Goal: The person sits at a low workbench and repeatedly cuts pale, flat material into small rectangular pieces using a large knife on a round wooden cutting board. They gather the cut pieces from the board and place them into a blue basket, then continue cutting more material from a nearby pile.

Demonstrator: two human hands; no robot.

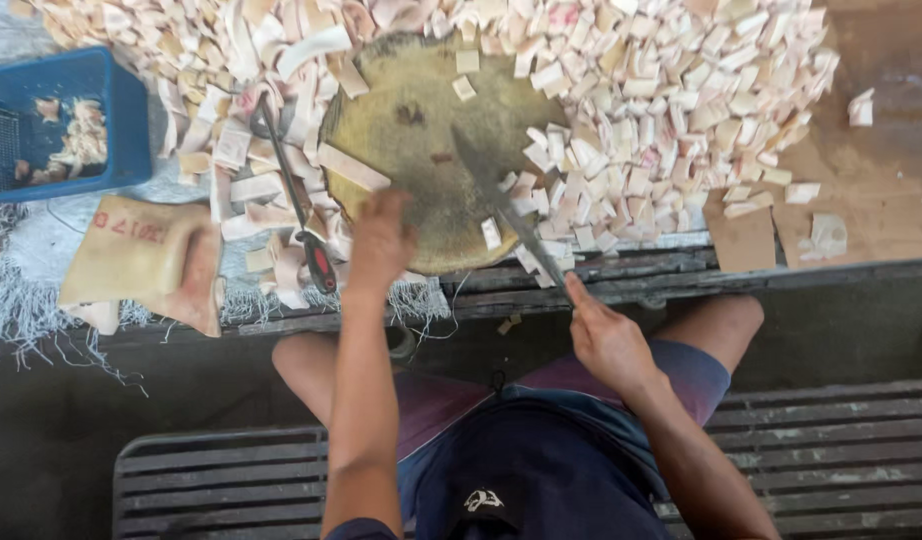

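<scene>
Seated close below, the person's right hand (603, 335) grips a long knife (506, 208), blade angled over the round chopping block (411, 150). Fingers of the left hand (379, 240) curl loosely on the block's near edge, holding nothing, steadying it amid pale cut pieces (671, 110).

My right hand (606, 340) is wrapping the knife (506, 210) handle, hiding it completely. My left hand (379, 245) is covering the near rim of the round chopping block (411, 120), and whatever my fingers are pressing is staying out of sight. The top edge is cutting off the pile of pale cut pieces (661, 90); the left edge is clipping the blue crate (76, 120), its contents blurring.
</scene>
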